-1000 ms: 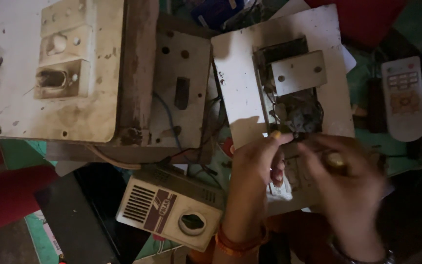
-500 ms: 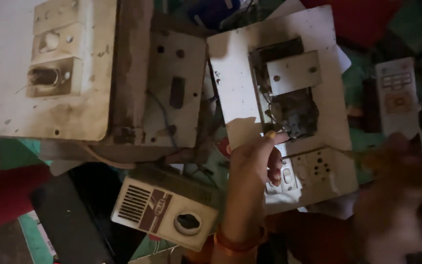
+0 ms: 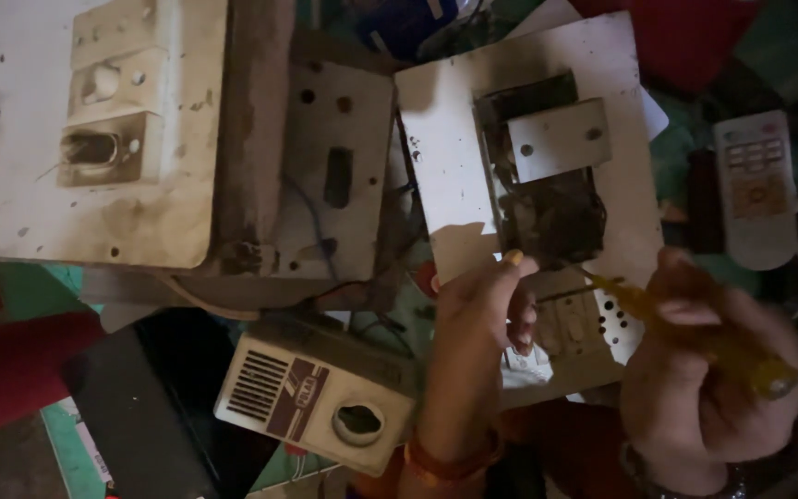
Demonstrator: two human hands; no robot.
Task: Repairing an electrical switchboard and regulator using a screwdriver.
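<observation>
A right hand (image 3: 704,379) closes around the amber handle of a yellow screwdriver (image 3: 695,328), fingers wrapped over it, the shaft slanting up and left so that its tip lies at the lower edge of the dark opening (image 3: 547,217) in a white switchboard (image 3: 454,157). The left hand (image 3: 482,310), a red bangle (image 3: 445,462) at its wrist, grips the board's lower edge, thumb on the front face and fingers curled over the switches (image 3: 570,323) set near the bottom; what lies under the fingers cannot be told. A small white plate (image 3: 561,139) with two screw holes sits tilted across the top of the opening, and tangled dark innards show below it. The board lies tilted, between the two hands and the clutter above them.

Just left of it rests a grimy socket plate (image 3: 339,185) with a dark slot, its wires trailing down beneath. Further left, a larger stained board (image 3: 94,185) carries two worn fittings. Below these, near the left forearm, sits a beige regulator (image 3: 316,397) with a grille, a maroon stripe and a round hole. A white remote (image 3: 757,189) lies to the right, well apart from the board, on green and red cloth
</observation>
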